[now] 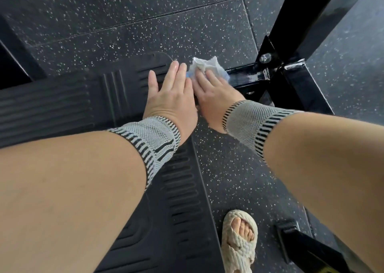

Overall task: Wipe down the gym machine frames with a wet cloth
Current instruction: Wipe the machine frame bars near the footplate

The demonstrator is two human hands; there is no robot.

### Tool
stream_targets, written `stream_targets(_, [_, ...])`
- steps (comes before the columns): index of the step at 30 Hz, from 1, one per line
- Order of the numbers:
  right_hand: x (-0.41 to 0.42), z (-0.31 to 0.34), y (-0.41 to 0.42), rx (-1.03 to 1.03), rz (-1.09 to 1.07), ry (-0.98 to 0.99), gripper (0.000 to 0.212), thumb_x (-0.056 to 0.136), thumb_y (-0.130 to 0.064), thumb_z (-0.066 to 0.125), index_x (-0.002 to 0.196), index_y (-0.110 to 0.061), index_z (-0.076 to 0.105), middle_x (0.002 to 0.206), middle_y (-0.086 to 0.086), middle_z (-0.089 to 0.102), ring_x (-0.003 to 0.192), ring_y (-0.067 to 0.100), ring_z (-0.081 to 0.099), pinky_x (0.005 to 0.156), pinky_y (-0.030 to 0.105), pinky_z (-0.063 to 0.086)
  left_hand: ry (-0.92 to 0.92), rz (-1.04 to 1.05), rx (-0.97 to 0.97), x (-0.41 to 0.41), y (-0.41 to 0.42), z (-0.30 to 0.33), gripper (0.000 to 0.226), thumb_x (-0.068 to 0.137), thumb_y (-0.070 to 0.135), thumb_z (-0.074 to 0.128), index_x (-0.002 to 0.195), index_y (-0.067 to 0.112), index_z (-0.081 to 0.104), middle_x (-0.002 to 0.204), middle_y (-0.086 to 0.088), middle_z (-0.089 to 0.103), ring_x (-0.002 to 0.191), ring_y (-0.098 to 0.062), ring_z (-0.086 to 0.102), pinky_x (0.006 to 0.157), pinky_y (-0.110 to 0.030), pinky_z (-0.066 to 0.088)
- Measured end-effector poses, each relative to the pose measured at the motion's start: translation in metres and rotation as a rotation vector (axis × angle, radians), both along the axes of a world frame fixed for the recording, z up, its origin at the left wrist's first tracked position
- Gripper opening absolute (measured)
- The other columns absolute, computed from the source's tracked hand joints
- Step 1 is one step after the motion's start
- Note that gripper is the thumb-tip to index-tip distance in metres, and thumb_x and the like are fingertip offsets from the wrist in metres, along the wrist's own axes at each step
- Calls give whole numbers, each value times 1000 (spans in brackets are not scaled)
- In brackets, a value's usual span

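Observation:
A crumpled white and blue cloth [204, 67] lies on the low black frame bar [249, 77] of the gym machine. My right hand [214, 90] presses the cloth down onto the bar with straight fingers. The bar beside it shines wet. My left hand [170, 90] lies flat with straight fingers just left of the cloth, over the ribbed black foot plate [62, 100]; its fingertips reach the cloth's edge. Both wrists wear grey knit bands.
A black upright post [305, 19] rises from the bolted joint [265, 57] at the right. Speckled dark rubber floor [145, 13] spreads beyond. My foot in a woven beige sandal [239, 239] stands below, next to another black frame end [295, 245].

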State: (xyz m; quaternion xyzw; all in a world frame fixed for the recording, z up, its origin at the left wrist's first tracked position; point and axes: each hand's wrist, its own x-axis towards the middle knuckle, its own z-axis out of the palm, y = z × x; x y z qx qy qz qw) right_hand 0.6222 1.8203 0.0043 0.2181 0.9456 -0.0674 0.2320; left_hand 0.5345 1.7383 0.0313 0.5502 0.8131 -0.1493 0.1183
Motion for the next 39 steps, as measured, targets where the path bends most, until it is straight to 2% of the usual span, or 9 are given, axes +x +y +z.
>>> stream_targets(4, [38, 1, -7, -45, -47, -9, 70, 89, -15, 23, 149, -6, -13, 158, 14, -15, 146, 32, -8, 120, 43, 6, -8, 13, 18, -1, -2, -2, 57, 98, 25, 28, 152, 12, 15, 162, -3, -5, 148, -18, -10, 116, -54, -3])
stream_targets(9, [12, 1, 4, -19, -87, -3, 80, 91, -13, 40, 149, -6, -15, 157, 15, -16, 145, 33, -10, 120, 44, 4, -19, 14, 29, 0, -1, -1, 57, 99, 27, 30, 152, 12, 16, 162, -2, -5, 148, -18, -10, 116, -54, -3])
stream_targets(14, [31, -1, 5, 14, -81, -6, 79, 89, -10, 38, 149, -8, -13, 158, 17, -13, 145, 35, -7, 120, 46, 6, -35, 27, 20, -1, -3, -1, 56, 99, 26, 28, 152, 12, 15, 162, -3, -8, 148, -18, -12, 116, -54, -4])
stream_targets(18, [26, 1, 9, 50, -303, -92, 83, 88, -8, 41, 147, -4, -17, 156, 24, -14, 144, 41, -7, 119, 50, 4, -49, 16, 2, 0, -1, -1, 58, 99, 28, 28, 153, 12, 13, 161, -3, -10, 148, -19, -14, 116, -55, -4])
stream_targets(24, [14, 0, -8, 8, 20, 5, 79, 85, -9, 31, 150, -10, -12, 158, 14, -11, 146, 35, -5, 119, 49, 8, -57, 34, 7, -1, -1, -1, 57, 99, 25, 27, 153, 13, 12, 162, -2, -10, 148, -18, -14, 116, -54, -5])
stream_targets(29, [39, 2, 14, 64, -335, -16, 70, 91, -8, 35, 151, -7, -1, 158, 17, 5, 140, 39, 12, 117, 46, 19, -70, 20, -22, 0, -1, 1, 59, 98, 28, 28, 153, 13, 12, 161, -3, -12, 147, -20, -15, 116, -54, -5])
stream_targets(34, [14, 6, 23, -52, -334, 146, 56, 89, -2, 45, 142, -11, 31, 142, 11, 32, 128, 32, 29, 108, 41, 36, -11, -21, -69, 2, 2, 5, 57, 99, 23, 25, 153, 11, 11, 161, -5, -9, 148, -22, -13, 115, -56, -5])
stream_targets(37, [20, 6, 35, 9, -605, 192, 38, 92, -2, 46, 128, -11, 45, 129, 13, 35, 112, 27, 40, 92, 29, 39, 58, -167, -203, 4, 14, 11, 58, 96, 14, 12, 153, 8, 3, 161, -6, -11, 148, -23, -12, 112, -62, -9])
stream_targets(39, [24, 2, 23, -93, -788, 240, 32, 94, -4, 47, 125, -11, 49, 125, 11, 39, 95, 22, 46, 79, 25, 36, 97, -305, -278, 3, 27, 10, 57, 96, 11, 11, 152, 6, 4, 161, -8, -6, 148, -23, -6, 110, -65, -10])
